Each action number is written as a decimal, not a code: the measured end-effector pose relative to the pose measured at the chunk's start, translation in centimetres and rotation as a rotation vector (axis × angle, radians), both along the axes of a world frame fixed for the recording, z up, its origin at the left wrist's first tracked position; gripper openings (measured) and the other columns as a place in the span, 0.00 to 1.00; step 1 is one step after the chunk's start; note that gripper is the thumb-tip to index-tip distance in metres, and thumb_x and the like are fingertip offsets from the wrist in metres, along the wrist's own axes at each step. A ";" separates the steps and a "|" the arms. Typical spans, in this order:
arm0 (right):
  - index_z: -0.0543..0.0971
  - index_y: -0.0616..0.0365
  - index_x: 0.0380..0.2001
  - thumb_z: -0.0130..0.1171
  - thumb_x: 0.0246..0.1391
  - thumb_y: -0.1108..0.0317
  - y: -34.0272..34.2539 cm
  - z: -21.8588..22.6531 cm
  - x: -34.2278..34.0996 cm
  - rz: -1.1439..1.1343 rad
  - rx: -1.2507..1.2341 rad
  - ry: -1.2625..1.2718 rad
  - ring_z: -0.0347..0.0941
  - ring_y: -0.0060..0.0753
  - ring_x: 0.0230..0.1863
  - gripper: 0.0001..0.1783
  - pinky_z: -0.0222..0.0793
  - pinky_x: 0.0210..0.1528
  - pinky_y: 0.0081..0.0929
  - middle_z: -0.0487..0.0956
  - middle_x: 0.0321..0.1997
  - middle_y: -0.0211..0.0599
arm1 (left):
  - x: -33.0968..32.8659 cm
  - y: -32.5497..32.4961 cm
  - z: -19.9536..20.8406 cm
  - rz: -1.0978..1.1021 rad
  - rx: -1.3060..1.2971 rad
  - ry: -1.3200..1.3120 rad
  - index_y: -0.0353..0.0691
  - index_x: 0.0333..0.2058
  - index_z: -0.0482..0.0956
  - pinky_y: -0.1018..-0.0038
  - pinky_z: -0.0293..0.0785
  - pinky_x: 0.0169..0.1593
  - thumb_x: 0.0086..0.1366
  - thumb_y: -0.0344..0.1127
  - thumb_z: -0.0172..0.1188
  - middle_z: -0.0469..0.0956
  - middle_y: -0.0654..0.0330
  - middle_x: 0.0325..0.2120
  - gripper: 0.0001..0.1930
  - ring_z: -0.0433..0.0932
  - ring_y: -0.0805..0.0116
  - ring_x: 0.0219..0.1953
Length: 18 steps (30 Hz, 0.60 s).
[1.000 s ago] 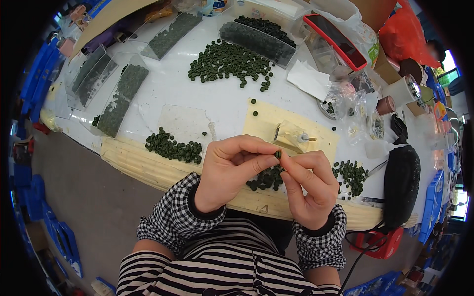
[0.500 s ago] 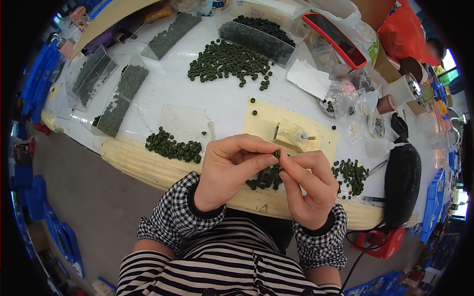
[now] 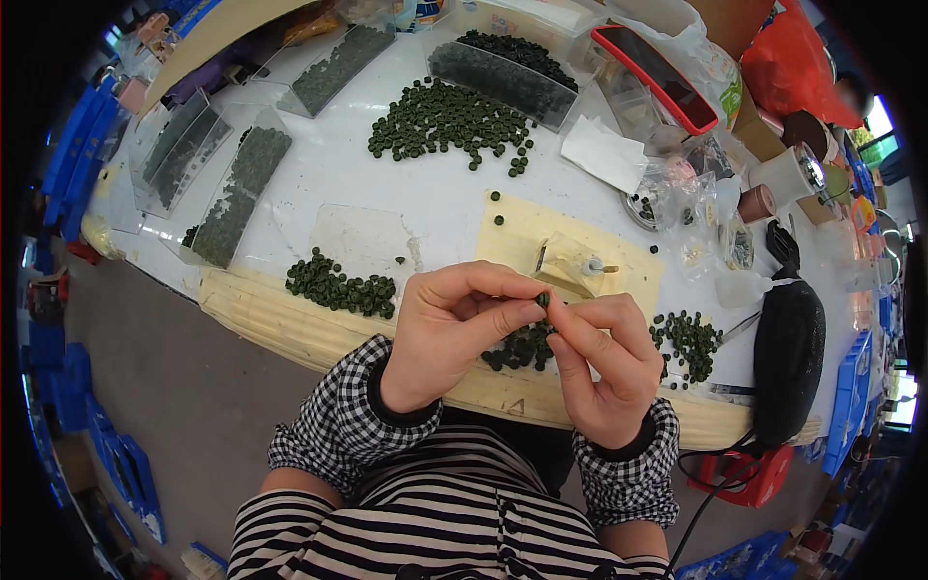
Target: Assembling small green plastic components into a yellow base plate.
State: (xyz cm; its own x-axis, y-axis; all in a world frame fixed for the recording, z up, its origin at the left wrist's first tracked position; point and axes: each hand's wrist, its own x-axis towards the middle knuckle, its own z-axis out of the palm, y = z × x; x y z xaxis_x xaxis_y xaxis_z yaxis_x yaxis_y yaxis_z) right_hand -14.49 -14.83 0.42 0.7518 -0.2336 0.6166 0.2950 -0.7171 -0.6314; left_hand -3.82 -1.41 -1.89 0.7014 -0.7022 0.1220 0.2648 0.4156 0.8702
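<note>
Between the thumb and index finger of my left hand [image 3: 449, 329] a small round dark green bead [image 3: 543, 300] is pinched. My right hand [image 3: 614, 362] meets it from the right, fingers bent and fingertips against the bead, its thumb lower down. Both hands are above the table's near edge. Below and between them lies a small pile of similar green beads [image 3: 522, 350], partly hidden by the fingers. Just beyond, a cream-coloured block with a small metal-tipped shaft [image 3: 585, 266] stands on a yellow sheet [image 3: 503, 232].
More green beads lie in a left pile [image 3: 338, 288], a right pile [image 3: 688, 343] and a large far heap [image 3: 445, 121]. Clear trays [image 3: 242, 198] of dark pieces stand at left. A red-framed phone [image 3: 657, 77], bags and a black cylindrical thing [image 3: 788, 358] crowd the right.
Almost nothing differs. Both hands stay at the same place with the bead, with only a very slight shift of the fingers.
</note>
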 end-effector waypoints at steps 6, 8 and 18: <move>0.83 0.60 0.45 0.66 0.43 0.81 0.0 0.1 0.0 -0.008 -0.009 -0.003 0.71 0.33 0.30 0.22 0.66 0.32 0.25 0.78 0.31 0.33 | 0.1 0.0 -0.3 -0.021 -0.050 -0.016 0.29 0.41 0.81 0.78 0.77 0.49 0.60 0.17 0.60 0.81 0.55 0.39 0.10 0.80 0.71 0.43; 0.83 0.60 0.45 0.66 0.43 0.81 -0.1 0.0 -0.1 -0.008 -0.007 -0.006 0.71 0.33 0.30 0.21 0.66 0.32 0.25 0.78 0.31 0.33 | 0.1 0.0 -0.3 -0.014 -0.037 -0.015 0.30 0.40 0.81 0.77 0.78 0.49 0.60 0.16 0.60 0.81 0.54 0.39 0.10 0.80 0.70 0.42; 0.84 0.57 0.40 0.66 0.43 0.78 -0.4 -0.5 0.1 -0.237 -0.404 -0.105 0.72 0.34 0.30 0.17 0.68 0.31 0.27 0.79 0.33 0.34 | -0.2 -0.1 0.1 0.016 0.053 -0.147 0.28 0.42 0.80 0.78 0.77 0.49 0.61 0.17 0.60 0.80 0.55 0.40 0.10 0.80 0.72 0.43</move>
State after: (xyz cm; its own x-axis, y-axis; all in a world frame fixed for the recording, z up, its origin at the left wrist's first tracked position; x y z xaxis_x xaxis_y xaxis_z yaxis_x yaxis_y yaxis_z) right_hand -14.36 -15.21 -0.09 0.6352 -0.1171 0.7634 0.1412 -0.9542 -0.2639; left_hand -4.00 -1.46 -1.81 0.6898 -0.6994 0.1871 0.1267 0.3711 0.9199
